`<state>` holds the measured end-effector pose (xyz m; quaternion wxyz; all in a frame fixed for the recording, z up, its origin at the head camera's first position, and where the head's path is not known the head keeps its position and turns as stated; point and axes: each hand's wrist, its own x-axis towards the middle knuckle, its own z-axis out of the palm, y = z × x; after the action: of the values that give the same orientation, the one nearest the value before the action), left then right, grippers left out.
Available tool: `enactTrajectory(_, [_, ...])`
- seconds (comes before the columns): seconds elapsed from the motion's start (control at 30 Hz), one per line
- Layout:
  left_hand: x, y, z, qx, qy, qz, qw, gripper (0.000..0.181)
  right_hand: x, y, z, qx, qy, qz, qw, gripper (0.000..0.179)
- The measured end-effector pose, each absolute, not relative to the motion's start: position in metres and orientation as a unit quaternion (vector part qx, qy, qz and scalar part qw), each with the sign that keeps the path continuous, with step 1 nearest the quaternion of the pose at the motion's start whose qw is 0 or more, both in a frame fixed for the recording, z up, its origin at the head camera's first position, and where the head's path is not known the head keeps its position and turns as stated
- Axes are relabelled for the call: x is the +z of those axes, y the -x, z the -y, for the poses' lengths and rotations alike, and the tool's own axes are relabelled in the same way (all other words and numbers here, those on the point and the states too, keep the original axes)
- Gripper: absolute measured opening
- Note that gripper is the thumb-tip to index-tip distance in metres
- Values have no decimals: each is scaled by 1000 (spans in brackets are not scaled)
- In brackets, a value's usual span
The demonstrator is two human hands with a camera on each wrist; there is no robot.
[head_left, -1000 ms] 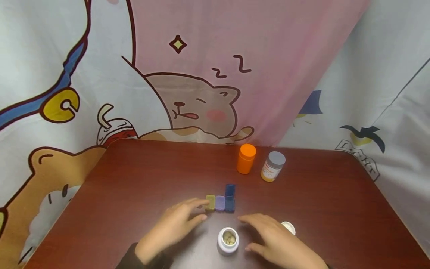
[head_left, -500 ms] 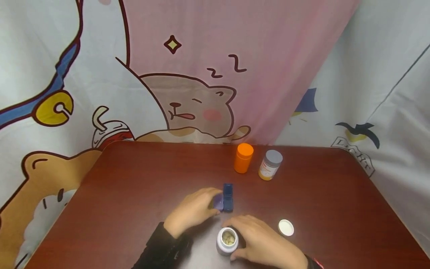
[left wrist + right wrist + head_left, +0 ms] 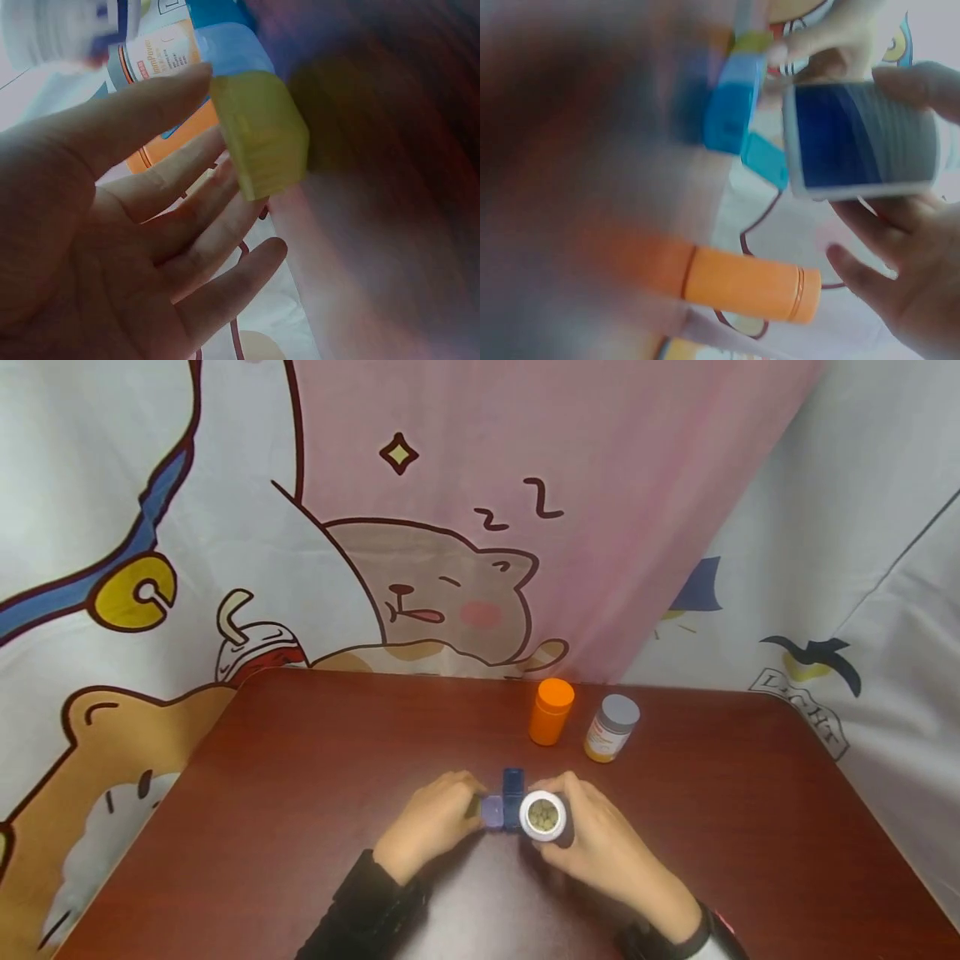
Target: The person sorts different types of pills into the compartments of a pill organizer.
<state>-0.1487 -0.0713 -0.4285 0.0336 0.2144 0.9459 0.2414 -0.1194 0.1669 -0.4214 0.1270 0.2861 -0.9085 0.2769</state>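
A small pill organizer (image 3: 492,812) lies on the table, with yellow, purple and dark blue compartments in a row. The lid of the blue one (image 3: 513,779) stands open and points away from me. My left hand (image 3: 435,820) pinches the yellow end (image 3: 264,135) between thumb and fingers. In my right hand (image 3: 600,839) is a white pill bottle (image 3: 543,837), uncapped, its mouth facing the head camera and pale tablets inside. It is raised beside the blue compartment, overlapping its edge in the head view. A blue label (image 3: 832,139) shows on its side.
Toward the back of the table (image 3: 337,727) stand an orange bottle (image 3: 551,714) and a grey-capped jar (image 3: 611,729) with a white label. A printed curtain (image 3: 637,485) hangs behind the table. The white cap is hidden under my right arm.
My left hand moved right and took hold of the pill organizer's yellow end. My right hand closed around the white pill bottle and lifted it forward and right to the blue compartment.
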Motion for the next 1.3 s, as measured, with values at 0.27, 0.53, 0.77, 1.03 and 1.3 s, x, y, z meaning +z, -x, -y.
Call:
enactTrajectory(0.27, [-428, 148, 74, 242, -215, -945, 36, 32, -420, 144, -165, 217, -274, 924, 154, 65])
enactTrajectory(0.53, [-428, 150, 74, 228, -201, -951, 48, 33, -425, 152, -169, 140, -282, 938, 146, 67])
enactTrajectory(0.77, [-430, 149, 74, 227, -197, -952, 52, 33, -429, 155, -173, 116, -283, 943, 135, 70])
enactTrajectory(1.03, [-429, 149, 73, 236, -193, -951, 60, 34, -431, 153, -173, 132, -312, 926, 165, 65])
enactTrajectory(1.3, [-429, 149, 74, 231, -193, -952, 59, 35, -433, 154, -172, 96, -345, 912, 198, 63])
